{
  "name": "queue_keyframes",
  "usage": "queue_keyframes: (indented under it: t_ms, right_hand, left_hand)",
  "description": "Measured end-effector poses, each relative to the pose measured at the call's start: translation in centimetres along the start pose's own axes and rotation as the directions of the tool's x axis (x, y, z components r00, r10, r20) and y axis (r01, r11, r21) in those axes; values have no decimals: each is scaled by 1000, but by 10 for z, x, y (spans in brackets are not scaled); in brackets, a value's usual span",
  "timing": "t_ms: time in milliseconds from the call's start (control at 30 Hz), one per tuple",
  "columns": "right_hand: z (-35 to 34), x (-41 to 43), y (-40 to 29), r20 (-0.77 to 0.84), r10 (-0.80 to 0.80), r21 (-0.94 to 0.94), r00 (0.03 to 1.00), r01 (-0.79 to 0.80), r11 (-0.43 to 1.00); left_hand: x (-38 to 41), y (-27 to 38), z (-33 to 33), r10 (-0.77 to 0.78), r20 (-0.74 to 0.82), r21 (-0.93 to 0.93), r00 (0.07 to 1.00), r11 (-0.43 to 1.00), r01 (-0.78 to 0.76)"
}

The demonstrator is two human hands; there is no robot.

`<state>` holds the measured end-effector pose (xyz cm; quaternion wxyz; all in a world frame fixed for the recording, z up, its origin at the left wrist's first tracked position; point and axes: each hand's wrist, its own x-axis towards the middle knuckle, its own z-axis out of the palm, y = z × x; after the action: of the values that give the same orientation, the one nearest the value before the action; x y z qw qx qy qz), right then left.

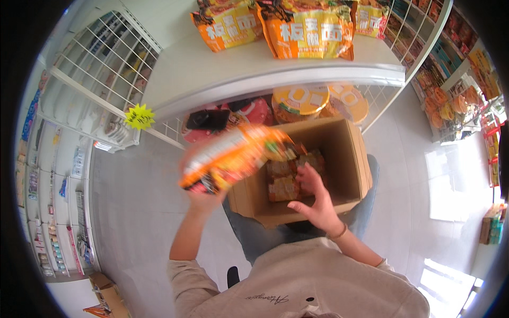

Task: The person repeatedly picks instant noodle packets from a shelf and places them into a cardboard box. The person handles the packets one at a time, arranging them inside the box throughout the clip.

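Note:
My left hand [206,198] grips one end of an orange instant-noodle packet [234,155], blurred and tilted to the left of the box. The packet partly covers the box's left rim, and most of my left fingers are hidden beneath it. Over the opening of a cardboard box [346,159] is my right hand [316,198], fingers spread and holding nothing. Inside the box lie several smaller orange packets [283,189]. The box rests at my lap, against the jeans [246,234]. A dark phone-like object [207,119] lies on red-lidded tubs on the lower shelf.
Large orange noodle bags [308,33] stand on a white shelf [278,65] ahead. Yellow-lidded noodle tubs [301,99] sit beneath it. A wire side panel [111,51] bears a yellow star tag [139,117]. Stocked shelving [55,190] runs along the left; another open carton [109,296] sits at lower left.

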<state>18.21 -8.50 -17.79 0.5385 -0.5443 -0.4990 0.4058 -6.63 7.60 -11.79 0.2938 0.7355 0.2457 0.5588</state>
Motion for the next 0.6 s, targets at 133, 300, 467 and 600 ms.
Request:
queue_keyframes:
  t_ms: [133, 300, 467, 600]
  right_hand:
    - [-26, 9, -10, 100, -94, 241, 991, 67, 968]
    - [-61, 10, -30, 195, 161, -254, 968, -109, 961]
    - [-88, 32, -26, 151, 158, -676, 976, -14, 737]
    - [-90, 69, -21, 150, 213, -858, 965, 20, 513]
  left_hand:
    - [-54, 22, 58, -89, 322, -122, 942, 983, 134]
    - [-89, 14, 92, -472, 465, 68, 749, 863, 501]
    - [-83, 17, 107, -621, 576, 575, 531, 770, 275]
    - [-99, 8, 111, -411, 520, 455, 749, 875, 164]
